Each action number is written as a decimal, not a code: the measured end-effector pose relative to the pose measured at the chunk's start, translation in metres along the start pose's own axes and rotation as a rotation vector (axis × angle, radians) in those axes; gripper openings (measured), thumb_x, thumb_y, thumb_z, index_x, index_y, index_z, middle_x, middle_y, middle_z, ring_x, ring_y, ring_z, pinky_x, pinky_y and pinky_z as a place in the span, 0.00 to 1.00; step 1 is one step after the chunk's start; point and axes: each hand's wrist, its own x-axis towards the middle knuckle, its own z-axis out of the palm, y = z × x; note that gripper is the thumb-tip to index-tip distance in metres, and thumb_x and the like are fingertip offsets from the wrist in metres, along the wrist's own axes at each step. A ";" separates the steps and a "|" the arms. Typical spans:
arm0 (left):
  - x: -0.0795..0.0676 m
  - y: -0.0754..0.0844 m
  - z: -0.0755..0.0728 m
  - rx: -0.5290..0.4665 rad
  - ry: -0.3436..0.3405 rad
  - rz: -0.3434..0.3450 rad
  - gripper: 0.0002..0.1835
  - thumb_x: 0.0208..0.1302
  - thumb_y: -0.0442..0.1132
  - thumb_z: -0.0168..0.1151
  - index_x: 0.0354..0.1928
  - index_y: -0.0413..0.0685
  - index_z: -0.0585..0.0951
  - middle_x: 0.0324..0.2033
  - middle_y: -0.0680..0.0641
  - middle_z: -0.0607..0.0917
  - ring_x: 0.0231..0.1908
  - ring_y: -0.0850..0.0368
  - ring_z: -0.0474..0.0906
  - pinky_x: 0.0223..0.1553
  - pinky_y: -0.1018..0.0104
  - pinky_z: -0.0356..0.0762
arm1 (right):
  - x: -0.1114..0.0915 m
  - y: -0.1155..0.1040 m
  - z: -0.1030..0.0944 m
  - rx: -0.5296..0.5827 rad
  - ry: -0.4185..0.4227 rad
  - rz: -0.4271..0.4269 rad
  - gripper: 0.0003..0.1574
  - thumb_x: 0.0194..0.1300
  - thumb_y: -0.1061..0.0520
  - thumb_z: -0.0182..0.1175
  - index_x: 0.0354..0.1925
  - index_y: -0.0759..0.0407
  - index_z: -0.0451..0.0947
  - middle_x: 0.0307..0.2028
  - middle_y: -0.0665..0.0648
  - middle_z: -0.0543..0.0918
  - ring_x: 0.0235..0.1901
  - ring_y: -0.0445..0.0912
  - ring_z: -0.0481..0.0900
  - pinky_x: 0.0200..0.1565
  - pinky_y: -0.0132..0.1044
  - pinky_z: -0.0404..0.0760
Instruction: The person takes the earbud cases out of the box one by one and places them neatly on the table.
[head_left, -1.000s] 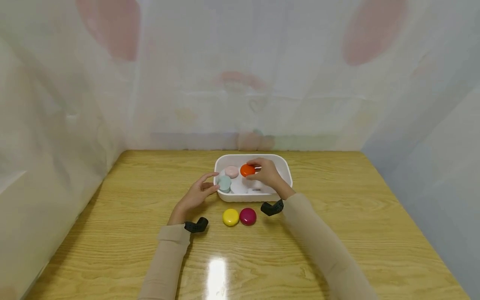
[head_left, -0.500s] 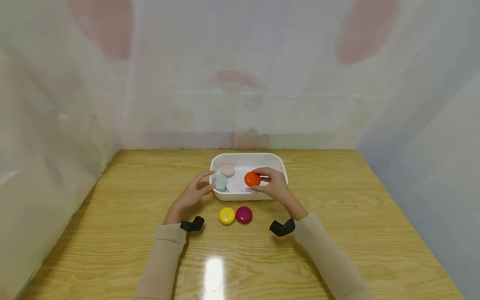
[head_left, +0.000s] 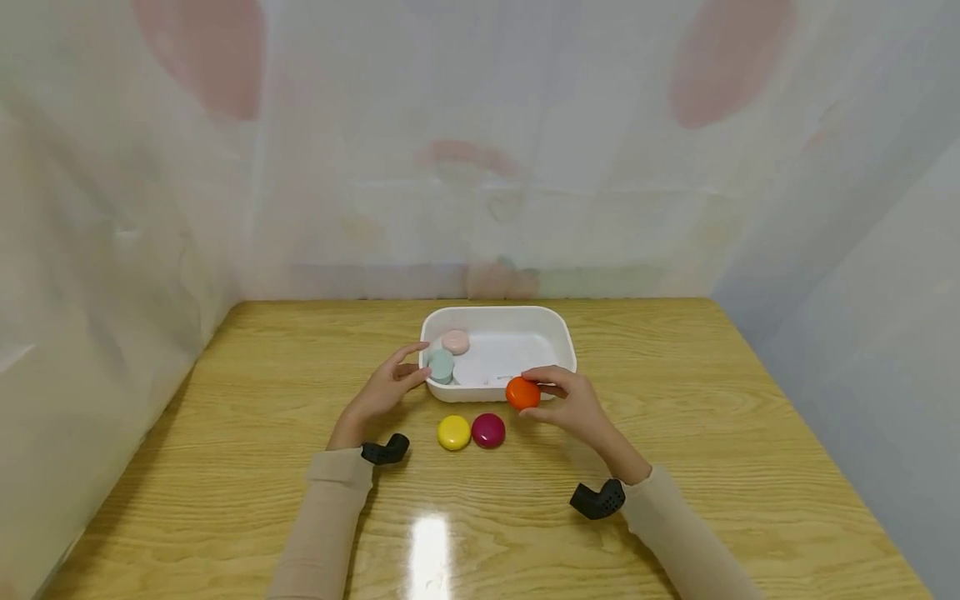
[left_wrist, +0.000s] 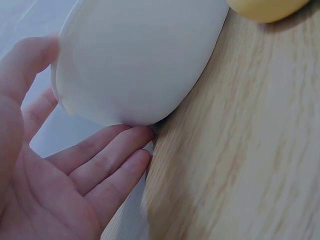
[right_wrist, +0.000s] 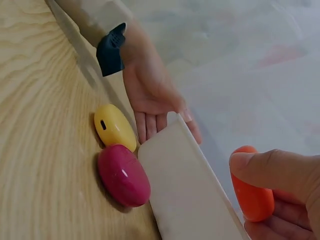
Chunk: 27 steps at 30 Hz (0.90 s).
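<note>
In the head view my right hand [head_left: 573,406] pinches a glossy orange round case [head_left: 522,393] between thumb and fingers. It is raised over the near right rim of a white plastic box [head_left: 495,312]. The right wrist view shows the orange case [right_wrist: 252,192] edge-on, beside the box wall [right_wrist: 187,180]. My left hand [head_left: 386,390] holds the box's left end; in the left wrist view its thumb is at the rim and several fingers touch the lower side. A pale pink round case [head_left: 455,342] and a pale mint one [head_left: 441,366] lie inside the box, at its left.
A yellow round case [head_left: 453,432] and a magenta one [head_left: 488,431] sit side by side on the wooden table [head_left: 637,350], in front of the box. The yellow case [right_wrist: 115,127] has a small dark slot. Printed sheets [head_left: 480,233] surround the table's back and sides.
My right hand has carried the orange case from inside the box toward me and to the right, over the near rim. My left hand stays at the box's left end.
</note>
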 end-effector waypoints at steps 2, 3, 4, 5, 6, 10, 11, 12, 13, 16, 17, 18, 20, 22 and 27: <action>0.000 -0.001 0.001 -0.002 0.004 -0.004 0.30 0.70 0.52 0.55 0.72 0.62 0.60 0.64 0.33 0.73 0.65 0.38 0.70 0.65 0.40 0.67 | -0.007 0.001 -0.002 -0.014 -0.006 -0.008 0.29 0.46 0.68 0.74 0.50 0.69 0.79 0.49 0.69 0.83 0.47 0.50 0.83 0.51 0.38 0.83; 0.000 -0.001 0.001 0.001 0.005 -0.005 0.30 0.70 0.52 0.54 0.72 0.61 0.60 0.64 0.33 0.73 0.65 0.38 0.70 0.65 0.40 0.67 | -0.009 0.001 -0.003 -0.021 -0.014 -0.010 0.29 0.46 0.68 0.74 0.50 0.69 0.80 0.48 0.68 0.83 0.46 0.48 0.83 0.50 0.38 0.83; 0.000 0.000 0.001 0.000 0.005 -0.006 0.30 0.70 0.52 0.54 0.72 0.61 0.60 0.64 0.33 0.73 0.65 0.38 0.70 0.65 0.40 0.67 | -0.012 0.002 -0.003 -0.031 -0.022 -0.012 0.30 0.46 0.68 0.74 0.50 0.69 0.80 0.48 0.68 0.83 0.46 0.47 0.83 0.50 0.38 0.83; 0.000 0.000 0.001 0.001 0.005 -0.004 0.31 0.70 0.53 0.54 0.72 0.61 0.60 0.64 0.34 0.73 0.65 0.39 0.70 0.65 0.41 0.67 | -0.015 0.004 -0.003 -0.040 -0.032 -0.008 0.30 0.46 0.66 0.75 0.50 0.68 0.80 0.48 0.67 0.83 0.46 0.47 0.83 0.50 0.38 0.83; 0.000 0.000 0.001 -0.001 0.006 0.001 0.31 0.70 0.53 0.54 0.72 0.60 0.60 0.64 0.34 0.73 0.65 0.39 0.71 0.65 0.41 0.67 | -0.017 0.005 -0.003 -0.046 -0.042 -0.005 0.30 0.46 0.66 0.75 0.50 0.67 0.80 0.48 0.67 0.84 0.46 0.47 0.83 0.50 0.39 0.83; -0.001 0.001 0.001 -0.004 0.011 0.021 0.31 0.69 0.54 0.55 0.71 0.59 0.61 0.63 0.34 0.74 0.64 0.39 0.71 0.64 0.41 0.68 | -0.024 0.013 -0.002 -0.095 -0.088 0.021 0.31 0.47 0.62 0.75 0.51 0.66 0.80 0.50 0.66 0.84 0.48 0.53 0.83 0.50 0.42 0.83; -0.001 0.001 0.001 -0.005 0.010 0.022 0.31 0.69 0.54 0.55 0.71 0.59 0.61 0.63 0.34 0.74 0.64 0.39 0.71 0.64 0.42 0.68 | -0.025 0.015 -0.001 -0.105 -0.098 0.030 0.31 0.47 0.61 0.75 0.51 0.65 0.80 0.50 0.65 0.84 0.48 0.54 0.83 0.51 0.42 0.83; -0.001 0.000 0.001 -0.009 0.009 0.021 0.31 0.69 0.53 0.55 0.71 0.59 0.61 0.63 0.34 0.74 0.64 0.39 0.71 0.64 0.41 0.68 | -0.025 0.017 0.000 -0.115 -0.107 0.034 0.31 0.47 0.60 0.76 0.51 0.65 0.80 0.50 0.65 0.84 0.48 0.55 0.83 0.50 0.42 0.83; 0.000 0.000 0.001 -0.008 0.008 0.019 0.31 0.69 0.54 0.55 0.71 0.59 0.61 0.63 0.35 0.74 0.64 0.39 0.71 0.64 0.41 0.68 | -0.026 0.019 0.001 -0.124 -0.113 0.038 0.31 0.47 0.60 0.76 0.51 0.65 0.80 0.49 0.65 0.85 0.48 0.55 0.83 0.50 0.42 0.83; 0.000 -0.001 0.001 -0.015 0.003 0.008 0.31 0.69 0.54 0.55 0.71 0.61 0.61 0.64 0.35 0.73 0.65 0.39 0.70 0.65 0.41 0.67 | -0.028 0.025 0.003 -0.129 -0.131 0.060 0.30 0.47 0.60 0.76 0.50 0.66 0.80 0.48 0.65 0.85 0.47 0.56 0.82 0.50 0.42 0.83; 0.000 -0.002 0.001 -0.018 0.001 0.005 0.31 0.69 0.54 0.55 0.71 0.61 0.61 0.64 0.35 0.73 0.65 0.39 0.70 0.65 0.41 0.67 | -0.028 0.027 0.004 -0.126 -0.138 0.064 0.30 0.47 0.60 0.76 0.50 0.66 0.80 0.48 0.66 0.85 0.47 0.56 0.82 0.50 0.42 0.83; 0.001 -0.002 0.001 -0.019 0.000 0.004 0.31 0.69 0.54 0.55 0.71 0.61 0.61 0.64 0.35 0.73 0.65 0.39 0.70 0.65 0.41 0.67 | -0.029 0.029 0.005 -0.126 -0.144 0.071 0.30 0.47 0.60 0.76 0.50 0.66 0.80 0.48 0.66 0.84 0.47 0.55 0.82 0.50 0.41 0.83; 0.001 -0.003 0.001 -0.021 0.000 0.002 0.30 0.69 0.54 0.55 0.71 0.62 0.62 0.64 0.35 0.73 0.65 0.39 0.70 0.65 0.40 0.66 | -0.029 0.032 0.006 -0.128 -0.156 0.085 0.30 0.47 0.60 0.76 0.50 0.66 0.80 0.48 0.65 0.84 0.47 0.54 0.82 0.51 0.40 0.83; 0.001 -0.003 0.001 -0.018 0.000 0.001 0.30 0.69 0.54 0.55 0.70 0.63 0.62 0.64 0.35 0.73 0.65 0.39 0.70 0.65 0.40 0.66 | -0.030 0.035 0.007 -0.136 -0.166 0.091 0.31 0.48 0.59 0.76 0.51 0.65 0.80 0.49 0.64 0.84 0.48 0.53 0.81 0.52 0.40 0.82; 0.002 -0.003 0.000 -0.007 0.000 0.004 0.30 0.69 0.55 0.55 0.70 0.64 0.62 0.64 0.35 0.73 0.65 0.40 0.70 0.66 0.40 0.66 | -0.031 0.040 0.011 -0.152 -0.163 0.080 0.31 0.47 0.58 0.76 0.51 0.64 0.80 0.50 0.63 0.84 0.50 0.55 0.81 0.54 0.40 0.81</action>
